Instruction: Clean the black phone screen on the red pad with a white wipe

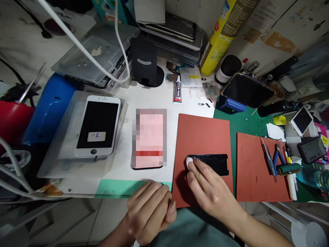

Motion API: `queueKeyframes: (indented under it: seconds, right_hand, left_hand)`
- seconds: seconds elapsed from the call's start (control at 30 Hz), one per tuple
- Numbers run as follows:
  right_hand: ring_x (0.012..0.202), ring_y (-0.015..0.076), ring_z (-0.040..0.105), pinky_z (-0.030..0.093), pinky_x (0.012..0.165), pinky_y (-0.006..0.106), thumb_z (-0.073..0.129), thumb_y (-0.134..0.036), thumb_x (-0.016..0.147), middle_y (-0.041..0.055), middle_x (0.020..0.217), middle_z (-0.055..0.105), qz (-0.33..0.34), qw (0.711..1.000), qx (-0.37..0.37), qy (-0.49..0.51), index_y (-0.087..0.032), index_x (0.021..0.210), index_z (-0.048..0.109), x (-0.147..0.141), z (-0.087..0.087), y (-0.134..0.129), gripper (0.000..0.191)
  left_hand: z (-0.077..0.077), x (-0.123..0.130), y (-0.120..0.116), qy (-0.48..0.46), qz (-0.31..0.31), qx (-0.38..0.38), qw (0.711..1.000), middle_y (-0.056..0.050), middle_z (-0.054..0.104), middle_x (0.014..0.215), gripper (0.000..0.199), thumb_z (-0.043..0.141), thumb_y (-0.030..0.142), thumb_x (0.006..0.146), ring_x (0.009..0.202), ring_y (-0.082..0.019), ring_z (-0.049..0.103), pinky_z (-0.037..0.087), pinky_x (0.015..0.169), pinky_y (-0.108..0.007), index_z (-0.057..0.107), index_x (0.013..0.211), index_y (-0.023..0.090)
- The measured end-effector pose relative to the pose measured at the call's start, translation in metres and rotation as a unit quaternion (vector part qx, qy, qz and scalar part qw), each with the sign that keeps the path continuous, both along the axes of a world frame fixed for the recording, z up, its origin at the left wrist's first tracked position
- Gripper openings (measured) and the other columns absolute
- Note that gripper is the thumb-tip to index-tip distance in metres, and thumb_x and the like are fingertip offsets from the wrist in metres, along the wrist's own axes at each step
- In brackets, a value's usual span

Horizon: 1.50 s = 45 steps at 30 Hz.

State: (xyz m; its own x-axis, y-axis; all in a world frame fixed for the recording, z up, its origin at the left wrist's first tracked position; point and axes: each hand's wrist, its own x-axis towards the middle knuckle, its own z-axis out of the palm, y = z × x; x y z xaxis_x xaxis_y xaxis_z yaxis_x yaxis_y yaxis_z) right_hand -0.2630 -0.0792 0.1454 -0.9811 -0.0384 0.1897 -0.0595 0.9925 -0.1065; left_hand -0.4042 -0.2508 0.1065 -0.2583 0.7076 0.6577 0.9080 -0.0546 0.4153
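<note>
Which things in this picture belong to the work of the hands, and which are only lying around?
In the work: right hand pressing a white cloth on a cracked black phone screen on a red mat; left hand at the table edge.
Lying around: white phone screen; blurred phone; glue tube; yellow spray can; tweezers.

The right hand [210, 187] mostly hides a white cloth [189, 163].

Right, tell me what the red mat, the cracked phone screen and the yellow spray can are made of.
The red mat looks like silicone rubber: matte, no shine. The cracked phone screen looks like glass: glossy black, with fine cracks. The yellow spray can is probably metal: smooth, printed, faintly shiny.
</note>
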Motion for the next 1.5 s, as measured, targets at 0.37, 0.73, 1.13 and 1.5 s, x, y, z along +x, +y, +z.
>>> queueKeyframes:
  seconds: [0.37,0.73,1.13,1.5]
  right_hand:
    - [0.134,0.0348,0.059,0.057,0.107,0.045,0.052,-0.007,0.101,0.0223,0.141,0.066,-0.014,1.0,0.009,-0.005,-0.004,0.12,0.069,-0.0061,-0.0014,0.0001,0.025]
    - [0.135,0.0359,0.058,0.057,0.107,0.044,0.047,-0.01,0.104,0.022,0.141,0.066,-0.009,1.0,-0.004,0.002,-0.003,0.119,0.069,-0.0062,-0.0031,0.0001,0.028]
    - [0.133,0.0365,0.06,0.058,0.106,0.045,0.051,-0.007,0.1,0.0244,0.142,0.064,-0.001,1.0,-0.003,0.0,-0.002,0.118,0.069,-0.0051,-0.0002,-0.0012,0.026]
    - [0.134,0.0357,0.06,0.058,0.107,0.045,0.053,-0.009,0.101,0.024,0.142,0.064,0.015,1.0,-0.004,-0.002,-0.004,0.117,0.069,-0.0019,0.0,0.0034,0.023]
  left_hand:
    - [-0.0024,-0.0006,-0.0033,0.004,-0.004,-0.022,1.0,-0.015,0.072,0.07,0.009,0.061,0.004,0.077,0.064,-0.028,0.072,0.061,0.058,-0.043,0.066,0.081,0.01]
    - [0.0009,-0.0005,-0.0022,0.006,0.0,-0.015,1.0,-0.015,0.073,0.068,0.007,0.062,0.003,0.075,0.063,-0.028,0.073,0.062,0.059,-0.043,0.065,0.077,0.01]
    - [-0.0018,-0.001,-0.0024,0.008,-0.008,-0.026,1.0,-0.015,0.073,0.069,0.007,0.061,0.004,0.076,0.062,-0.028,0.072,0.062,0.058,-0.043,0.066,0.078,0.008]
    - [-0.001,0.0006,-0.0008,0.008,0.007,-0.007,1.0,-0.015,0.072,0.067,0.007,0.061,0.004,0.076,0.061,-0.028,0.072,0.061,0.056,-0.042,0.066,0.077,0.008]
